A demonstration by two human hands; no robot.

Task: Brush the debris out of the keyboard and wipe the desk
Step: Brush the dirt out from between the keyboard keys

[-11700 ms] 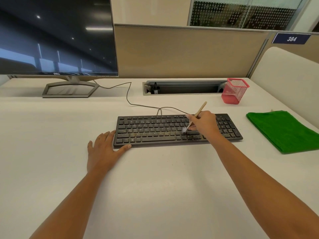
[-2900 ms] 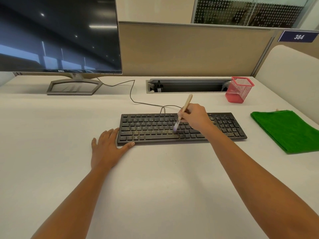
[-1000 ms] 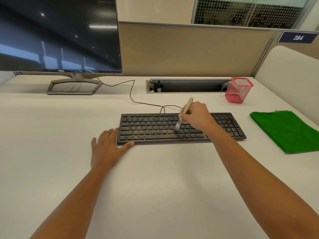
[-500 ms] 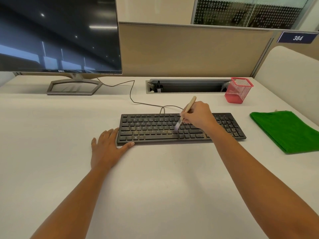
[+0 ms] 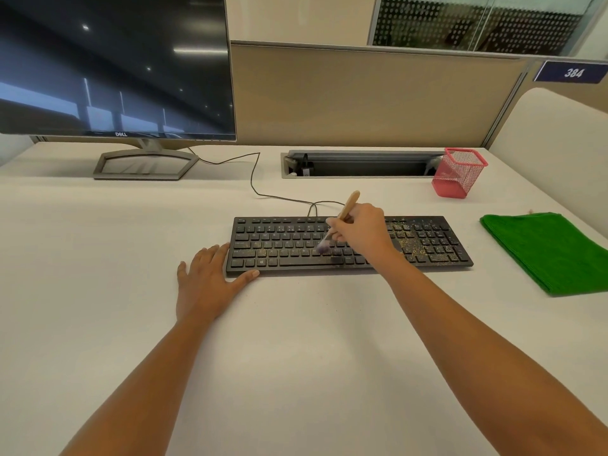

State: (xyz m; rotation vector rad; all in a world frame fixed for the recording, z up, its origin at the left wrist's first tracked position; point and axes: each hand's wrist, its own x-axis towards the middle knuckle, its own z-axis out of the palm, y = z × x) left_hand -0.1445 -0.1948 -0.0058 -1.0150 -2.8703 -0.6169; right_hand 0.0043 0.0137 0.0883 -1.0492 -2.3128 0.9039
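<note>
Keyboard (image 5: 348, 243) lies mid-desk (image 5: 296, 340); left hand (image 5: 209, 284) rests flat, fingers straight, against its left end. Right hand (image 5: 360, 230) pinches a wooden brush (image 5: 342, 218), bristles on the middle keys. Green cloth (image 5: 549, 251) lies well right.

Keyboard (image 5: 348, 241) centre of desk (image 5: 296, 340); monitor (image 5: 112, 67) behind-left; pen cup (image 5: 459, 172) behind-right; cloth (image 5: 552, 251) right of keyboard.

The right hand (image 5: 360, 232) holds a brush (image 5: 340, 221) on the keyboard (image 5: 427, 241); the left hand (image 5: 205, 283) lies flat beside it.
</note>
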